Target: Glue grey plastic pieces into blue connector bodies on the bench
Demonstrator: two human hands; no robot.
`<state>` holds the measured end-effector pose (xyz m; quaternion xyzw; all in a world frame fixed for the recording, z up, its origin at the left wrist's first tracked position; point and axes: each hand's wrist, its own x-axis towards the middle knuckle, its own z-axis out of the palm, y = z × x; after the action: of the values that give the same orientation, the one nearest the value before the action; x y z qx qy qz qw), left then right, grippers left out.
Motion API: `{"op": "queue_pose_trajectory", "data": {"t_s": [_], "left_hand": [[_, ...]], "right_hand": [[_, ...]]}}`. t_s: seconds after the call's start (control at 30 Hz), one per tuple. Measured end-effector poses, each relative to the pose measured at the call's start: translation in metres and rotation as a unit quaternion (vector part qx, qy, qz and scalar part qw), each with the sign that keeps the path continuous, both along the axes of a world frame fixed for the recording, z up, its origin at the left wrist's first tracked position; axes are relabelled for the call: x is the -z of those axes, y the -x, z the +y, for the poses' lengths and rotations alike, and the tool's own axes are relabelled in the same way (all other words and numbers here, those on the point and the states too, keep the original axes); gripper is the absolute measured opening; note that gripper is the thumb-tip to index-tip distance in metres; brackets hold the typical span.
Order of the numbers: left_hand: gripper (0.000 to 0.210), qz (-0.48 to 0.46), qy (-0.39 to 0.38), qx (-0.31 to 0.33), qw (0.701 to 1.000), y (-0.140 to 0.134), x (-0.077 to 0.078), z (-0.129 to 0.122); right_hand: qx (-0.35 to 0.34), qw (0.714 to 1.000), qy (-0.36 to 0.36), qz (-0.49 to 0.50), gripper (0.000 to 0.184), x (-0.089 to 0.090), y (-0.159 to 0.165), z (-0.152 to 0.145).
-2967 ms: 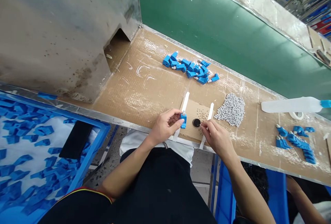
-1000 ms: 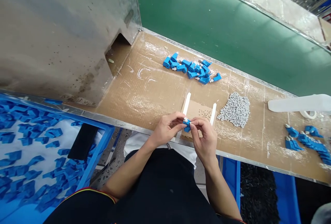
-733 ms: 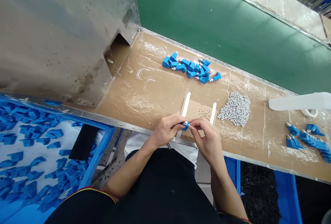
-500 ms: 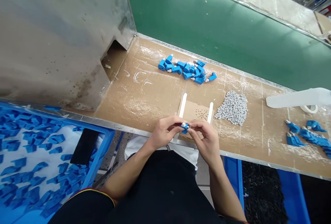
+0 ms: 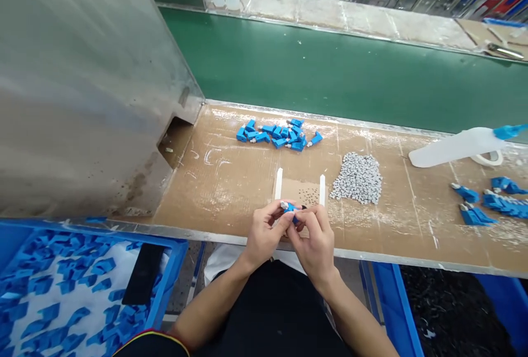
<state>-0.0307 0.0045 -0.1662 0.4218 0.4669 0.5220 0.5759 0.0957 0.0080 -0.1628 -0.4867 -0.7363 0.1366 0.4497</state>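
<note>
A small blue plastic part (image 5: 290, 208) with a whitish end is pinched between both hands above the front edge of the bench. My left hand (image 5: 264, 231) grips it from the left with thumb and forefinger. From the right, my right hand (image 5: 314, 239) closes its fingertips on the same part. A small dark piece (image 5: 304, 207) peeks out by the right forefinger; whether it is joined to the blue part I cannot tell. Beneath the hands lies a cardboard patch (image 5: 292, 187) with tiny dark bits, between two white strips.
Blue parts (image 5: 280, 135) lie in a pile behind my hands, with small grey pieces (image 5: 358, 178) to the right. Further right are a white bottle (image 5: 451, 149), a tape roll (image 5: 490, 159) and more blue parts (image 5: 505, 203). A metal housing (image 5: 91, 93) stands left; bins (image 5: 177, 261) flank me below.
The view has tilted up, showing more beyond the green belt. The blue part has been turned in my fingers, and a dark piece now shows beside my right forefinger.
</note>
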Motion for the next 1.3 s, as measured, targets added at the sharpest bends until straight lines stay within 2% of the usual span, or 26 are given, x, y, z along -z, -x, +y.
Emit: {"op": "queue_pose_trajectory", "data": {"t_s": [0.13,0.23,0.27,0.3,0.33,0.4,0.47,0.5,0.57,0.67,0.77,0.87,0.9,0.93,1.0,1.07,1.13,1.2,1.3], "left_hand": [[0.045,0.024,-0.005,0.085,0.996,-0.008,-0.004,0.016],[0.056,0.103,-0.043,0.172,0.979,-0.006,-0.005,0.051],[0.059,0.16,-0.07,0.171,0.97,-0.003,-0.006,0.068],[0.054,0.242,-0.101,0.13,0.956,0.001,-0.007,0.087],[0.045,0.34,-0.132,0.063,0.929,0.006,-0.008,0.106],[0.037,0.516,-0.144,0.003,0.845,0.013,-0.011,0.139],[0.037,0.625,-0.121,0.005,0.771,0.015,-0.013,0.159],[0.037,0.658,-0.111,0.019,0.744,0.015,-0.014,0.165],[0.036,0.693,-0.1,0.05,0.713,0.013,-0.015,0.166],[0.033,0.703,-0.08,0.083,0.702,0.013,-0.015,0.158],[0.03,0.694,-0.046,0.105,0.71,0.024,-0.016,0.148],[0.016,0.679,-0.022,0.129,0.723,0.043,-0.019,0.137],[0.009,0.665,-0.018,0.133,0.735,0.051,-0.021,0.132],[0.006,0.639,-0.018,0.132,0.757,0.057,-0.023,0.126],[0.015,0.546,-0.022,0.112,0.83,0.068,-0.024,0.111],[0.02,0.397,-0.01,0.084,0.914,0.073,-0.022,0.095],[0.025,0.24,0.032,0.077,0.967,0.074,-0.015,0.079],[0.031,0.119,0.078,0.077,0.987,0.07,-0.006,0.065],[0.041,0.035,0.095,0.047,0.994,0.063,0.007,0.049]], "right_hand": [[0.039,0.999,-0.009,0.017,0.01,-0.005,-0.01,-0.001],[0.085,0.996,0.021,0.002,0.002,0.0,-0.048,0.002],[0.116,0.993,0.029,-0.013,0.006,0.003,-0.069,0.006],[0.162,0.986,0.037,-0.033,0.01,0.008,-0.094,0.01],[0.216,0.974,0.041,-0.053,0.015,0.012,-0.122,0.015],[0.339,0.935,0.06,-0.088,0.022,0.019,-0.183,0.026],[0.42,0.894,0.094,-0.127,0.025,0.021,-0.242,0.036],[0.446,0.877,0.108,-0.141,0.025,0.02,-0.267,0.04],[0.475,0.856,0.129,-0.16,0.028,0.016,-0.302,0.046],[0.485,0.851,0.096,-0.178,0.039,0.009,-0.316,0.05],[0.425,0.889,0.043,-0.166,0.044,0.01,-0.289,0.044],[0.279,0.948,0.082,-0.125,0.029,0.02,-0.24,0.033],[0.226,0.962,0.105,-0.114,0.024,0.025,-0.224,0.03],[0.182,0.97,0.124,-0.106,0.022,0.03,-0.209,0.028],[0.138,0.974,0.149,-0.098,0.021,0.038,-0.186,0.026],[0.144,0.972,0.158,-0.101,0.021,0.044,-0.174,0.028],[0.168,0.965,0.164,-0.114,0.022,0.046,-0.17,0.032],[0.193,0.956,0.175,-0.134,0.024,0.046,-0.17,0.037],[0.214,0.946,0.186,-0.156,0.024,0.044,-0.169,0.044]]}}
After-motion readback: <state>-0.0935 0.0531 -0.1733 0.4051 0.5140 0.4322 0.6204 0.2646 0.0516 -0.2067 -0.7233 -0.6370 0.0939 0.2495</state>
